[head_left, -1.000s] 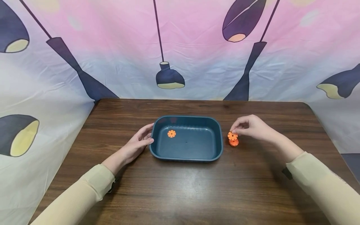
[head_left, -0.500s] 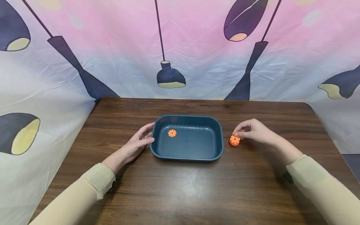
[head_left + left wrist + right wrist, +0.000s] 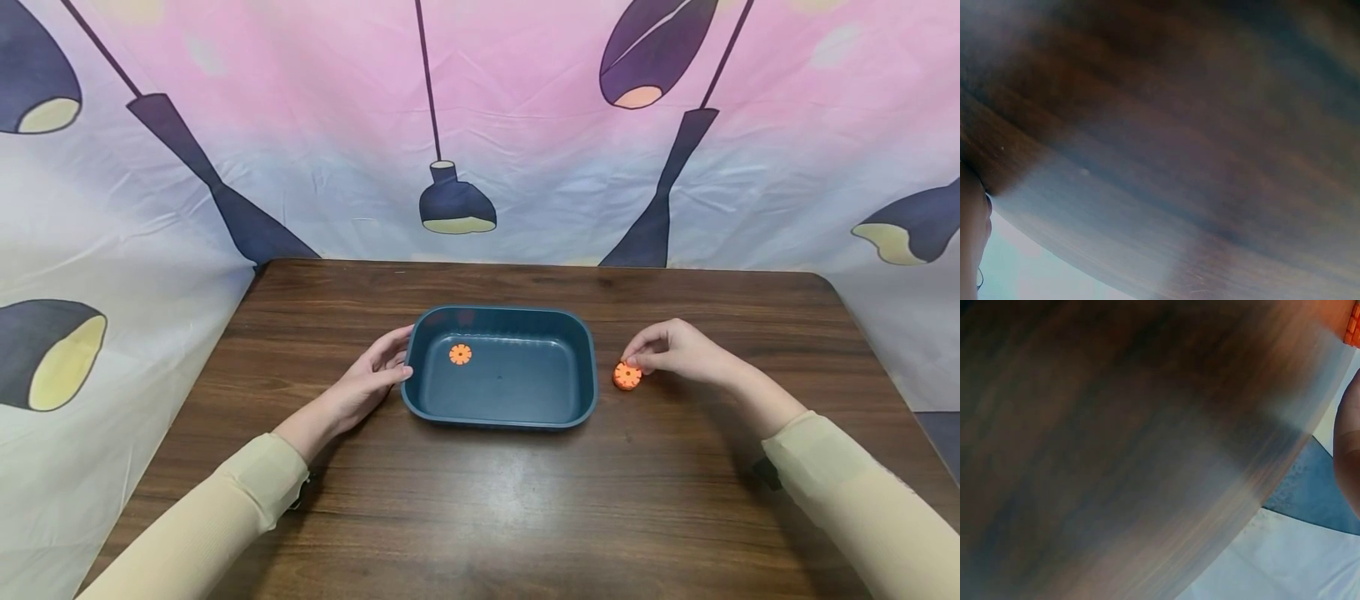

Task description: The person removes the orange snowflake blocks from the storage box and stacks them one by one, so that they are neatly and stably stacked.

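Note:
In the head view, my right hand (image 3: pixel 675 354) pinches the top orange notched disc (image 3: pixel 627 374) with thumb and fingertips. That disc lies on a short stack of like discs on the table, just right of a dark teal tray (image 3: pixel 498 421). The stack's side (image 3: pixel 1353 330) shows at the corner of the right wrist view. My left hand (image 3: pixel 367 383) rests against the tray's left end, thumb at the rim and fingers along the outer wall. One more orange notched disc (image 3: pixel 460 354) lies flat inside the tray, toward its back left.
The brown wood-grain table (image 3: pixel 510 517) runs under both arms. A printed cloth (image 3: pixel 337 125) with lamp shapes hangs right behind its back edge and along the sides. The left wrist view shows mostly blurred tabletop.
My right hand has lowered an orange disc, earlier tilted above the stack, flat onto it, and still touches it. The left hand and the tray stay in place.

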A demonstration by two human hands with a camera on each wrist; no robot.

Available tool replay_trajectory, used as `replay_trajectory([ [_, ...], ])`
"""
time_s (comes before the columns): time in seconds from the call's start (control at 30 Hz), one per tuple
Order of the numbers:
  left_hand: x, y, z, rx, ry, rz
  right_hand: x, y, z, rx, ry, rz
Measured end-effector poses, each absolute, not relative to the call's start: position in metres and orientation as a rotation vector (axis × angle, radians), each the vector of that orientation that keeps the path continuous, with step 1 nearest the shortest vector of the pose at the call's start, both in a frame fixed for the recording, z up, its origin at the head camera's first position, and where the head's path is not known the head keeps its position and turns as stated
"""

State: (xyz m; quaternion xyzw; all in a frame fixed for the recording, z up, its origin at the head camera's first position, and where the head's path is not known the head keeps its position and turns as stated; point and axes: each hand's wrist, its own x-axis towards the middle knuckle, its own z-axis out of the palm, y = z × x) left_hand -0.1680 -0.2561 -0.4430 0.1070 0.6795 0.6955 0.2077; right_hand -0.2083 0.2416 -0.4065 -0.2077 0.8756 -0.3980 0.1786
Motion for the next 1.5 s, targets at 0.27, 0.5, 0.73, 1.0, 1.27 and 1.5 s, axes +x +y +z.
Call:
replay_trajectory([
  [0.27, -0.169, -0.256, -0.443, 0.305, 1.898, 1.927, -0.209, 0.242, -0.409, -0.585, 2.474, -1.12],
  [0.5, -0.168, -0.255, -0.443, 0.306, 1.896, 1.928, -0.209, 0.241, -0.408, -0.564, 2.477, -1.128],
  [0.73, -0.168, -0.255, -0.443, 0.31, 1.897, 1.916, -0.21, 0.243, -0.406, -0.559, 2.507, -1.148],
  [1.0, -0.168, -0.255, -0.444, 0.309, 1.893, 1.931, -0.213, 0.234, -0.393, -0.574, 2.519, -1.184],
  [1.27, -0.168, -0.256, -0.444, 0.301, 1.893, 1.929, -0.218, 0.217, -0.379, -0.636, 2.545, -1.198],
  [1.5, -0.168, -0.256, -0.444, 0.308, 1.891, 1.938, -0.224, 0.199, -0.372, -0.699, 2.558, -1.202],
])
